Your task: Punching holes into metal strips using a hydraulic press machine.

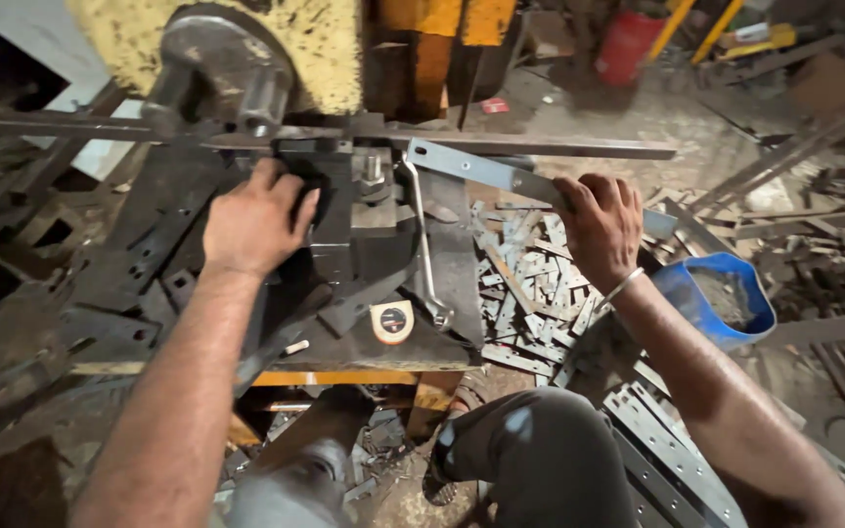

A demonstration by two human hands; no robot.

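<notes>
The right hand (599, 223) is clamped around a flat grey metal strip (501, 174) that runs from the hand leftward and far into the dark steel die block (349, 220) of a yellow press (246, 39). The left hand (256, 220) lies on the left side of that block with fingers together and curled over its edge, gripping nothing loose. A tape measure (392, 321) sits on the near edge of the desk (344, 347), a pile of cut metal pieces (525, 284) lies on the floor right of it, and a blue bucket (716, 298) stands further right.
</notes>
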